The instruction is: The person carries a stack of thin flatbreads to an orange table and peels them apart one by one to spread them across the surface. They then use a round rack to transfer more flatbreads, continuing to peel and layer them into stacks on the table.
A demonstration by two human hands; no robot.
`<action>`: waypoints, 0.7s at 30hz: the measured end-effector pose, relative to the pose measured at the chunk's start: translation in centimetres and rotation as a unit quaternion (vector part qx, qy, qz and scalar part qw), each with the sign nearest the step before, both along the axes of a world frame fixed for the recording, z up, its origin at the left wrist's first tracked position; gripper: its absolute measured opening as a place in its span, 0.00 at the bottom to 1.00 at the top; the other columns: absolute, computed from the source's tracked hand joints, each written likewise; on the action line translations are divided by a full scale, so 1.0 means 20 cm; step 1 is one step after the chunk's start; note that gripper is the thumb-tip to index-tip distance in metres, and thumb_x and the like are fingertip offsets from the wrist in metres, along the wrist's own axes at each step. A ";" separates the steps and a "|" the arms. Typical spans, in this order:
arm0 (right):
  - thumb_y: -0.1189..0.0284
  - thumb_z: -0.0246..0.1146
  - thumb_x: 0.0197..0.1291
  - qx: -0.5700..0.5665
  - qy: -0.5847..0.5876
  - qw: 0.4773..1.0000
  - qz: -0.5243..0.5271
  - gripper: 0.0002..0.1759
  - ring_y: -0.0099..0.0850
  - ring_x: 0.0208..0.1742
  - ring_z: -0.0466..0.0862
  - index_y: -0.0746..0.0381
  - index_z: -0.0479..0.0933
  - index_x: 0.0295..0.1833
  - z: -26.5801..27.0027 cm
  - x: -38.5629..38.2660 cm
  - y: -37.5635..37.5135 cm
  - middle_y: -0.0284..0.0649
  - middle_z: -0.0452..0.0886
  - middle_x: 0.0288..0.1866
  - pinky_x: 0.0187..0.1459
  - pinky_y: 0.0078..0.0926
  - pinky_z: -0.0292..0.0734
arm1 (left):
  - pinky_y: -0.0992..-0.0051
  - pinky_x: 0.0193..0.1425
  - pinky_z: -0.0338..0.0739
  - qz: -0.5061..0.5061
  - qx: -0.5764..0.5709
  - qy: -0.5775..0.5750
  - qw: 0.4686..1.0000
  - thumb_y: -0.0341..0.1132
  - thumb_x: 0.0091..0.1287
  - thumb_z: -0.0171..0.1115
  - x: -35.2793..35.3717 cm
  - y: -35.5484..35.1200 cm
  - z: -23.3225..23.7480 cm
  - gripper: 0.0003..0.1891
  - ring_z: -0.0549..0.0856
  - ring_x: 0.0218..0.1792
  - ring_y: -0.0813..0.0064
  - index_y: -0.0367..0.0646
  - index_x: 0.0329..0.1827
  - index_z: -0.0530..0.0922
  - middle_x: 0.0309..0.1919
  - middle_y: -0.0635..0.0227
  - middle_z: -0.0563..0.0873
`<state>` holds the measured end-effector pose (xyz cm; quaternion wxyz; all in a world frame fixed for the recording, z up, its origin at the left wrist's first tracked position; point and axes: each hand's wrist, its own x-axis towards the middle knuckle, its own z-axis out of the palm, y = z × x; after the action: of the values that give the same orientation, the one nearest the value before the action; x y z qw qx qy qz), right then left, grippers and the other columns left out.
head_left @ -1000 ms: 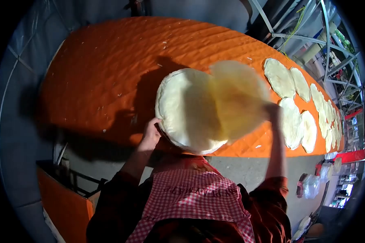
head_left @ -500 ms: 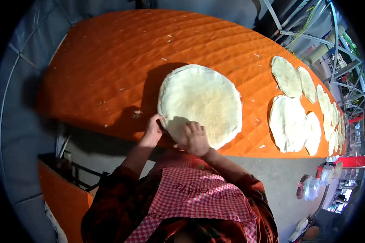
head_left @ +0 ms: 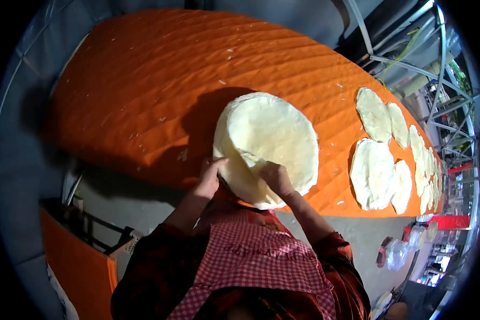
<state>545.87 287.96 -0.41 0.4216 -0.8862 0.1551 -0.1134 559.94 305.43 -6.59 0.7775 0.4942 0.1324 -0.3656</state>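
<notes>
A thick stack of round, pale flatbreads [head_left: 274,128] lies near the front edge of the orange quilted cloth [head_left: 138,80]. At the stack's lower left rim, my left hand [head_left: 209,178] pinches the edge with thumb and fingers. My right hand [head_left: 276,177] is closed on the top flatbread, whose near left part is lifted and folded up in a crease between my hands. The right fingertips are partly hidden by the fold.
Several flatbreads [head_left: 372,173] lie spread out at the right of the cloth. An orange-sided box or stand [head_left: 80,261] is at the lower left. Clear plastic bags [head_left: 396,254] sit beyond the table at right. Metal poles [head_left: 405,64] stand at upper right.
My right hand has gone from resting flat on the stack to gripping the top flatbread, now folded up near the left. The stack appears slightly shifted in view.
</notes>
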 end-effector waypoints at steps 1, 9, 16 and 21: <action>0.74 0.61 0.53 -0.200 0.050 0.975 0.087 0.05 0.48 0.32 0.82 0.64 0.78 0.34 0.02 0.01 0.00 0.52 0.81 0.31 0.34 0.37 0.76 | 0.68 0.48 0.78 0.013 -0.031 0.001 0.999 0.27 0.51 0.71 0.01 -0.01 -0.03 0.14 0.84 0.39 0.68 0.38 0.42 0.81 0.38 0.64 0.85; 0.76 0.61 0.53 -0.237 -0.016 0.971 -0.010 0.05 0.44 0.36 0.82 0.63 0.79 0.36 0.44 0.24 -0.45 0.48 0.82 0.36 0.39 0.38 0.76 | 0.62 0.64 0.69 -0.045 -0.065 0.065 0.995 0.30 0.56 0.64 0.31 0.04 -0.11 0.26 0.76 0.56 0.60 0.37 0.60 0.74 0.56 0.61 0.79; 0.63 0.68 0.44 -0.480 0.148 0.851 -0.153 0.18 0.43 0.39 0.83 0.60 0.80 0.40 0.93 0.63 -2.28 0.48 0.83 0.37 0.39 0.42 0.78 | 0.62 0.66 0.67 0.084 0.041 0.002 0.996 0.33 0.57 0.65 0.42 0.26 -0.12 0.27 0.73 0.60 0.62 0.34 0.61 0.73 0.59 0.62 0.76; 0.62 0.69 0.52 -0.497 -0.056 0.815 -0.295 0.35 0.47 0.60 0.75 0.54 0.64 0.65 1.14 0.59 -2.00 0.44 0.70 0.65 0.54 0.51 0.73 | 0.65 0.66 0.67 0.101 0.052 0.041 0.993 0.33 0.59 0.62 0.36 0.26 -0.05 0.20 0.75 0.59 0.64 0.34 0.54 0.78 0.56 0.60 0.79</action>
<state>557.64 247.90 22.29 -0.1214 -0.8792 0.3075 -0.3431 567.18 310.67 -7.61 0.7776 0.5028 0.2326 -0.2974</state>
